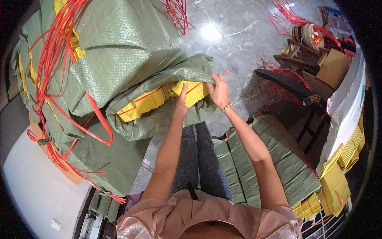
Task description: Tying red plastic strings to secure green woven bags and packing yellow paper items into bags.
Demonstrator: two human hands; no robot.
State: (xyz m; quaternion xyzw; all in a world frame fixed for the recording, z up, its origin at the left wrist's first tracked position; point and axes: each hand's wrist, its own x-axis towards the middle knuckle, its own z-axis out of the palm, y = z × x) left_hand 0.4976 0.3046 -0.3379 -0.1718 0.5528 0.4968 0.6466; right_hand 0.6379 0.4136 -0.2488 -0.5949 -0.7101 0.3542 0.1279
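Observation:
A green woven sack (pixel 159 122) lies with its mouth spread open in front of me. Inside it, several bundles of folded yellow paper (pixel 149 102) stand packed in a row, tied with red strips. My left hand (pixel 182 99) reaches into the mouth, its visible finger stretched out against the side of the rightmost yellow bundle (pixel 196 93); its other fingers are hidden. At the sack's right end my right hand (pixel 219 91) is closed around the rim, fingers over the edge beside that bundle.
Larger full green sacks (pixel 123 36) are piled at the left, draped with red plastic strips (pixel 51 85). More green packs (pixel 274 155) stand by my right side. A dark stool (pixel 284 85), cardboard (pixel 333 67) and yellow stacks (pixel 334 187) sit at the right on the grey floor (pixel 238 47).

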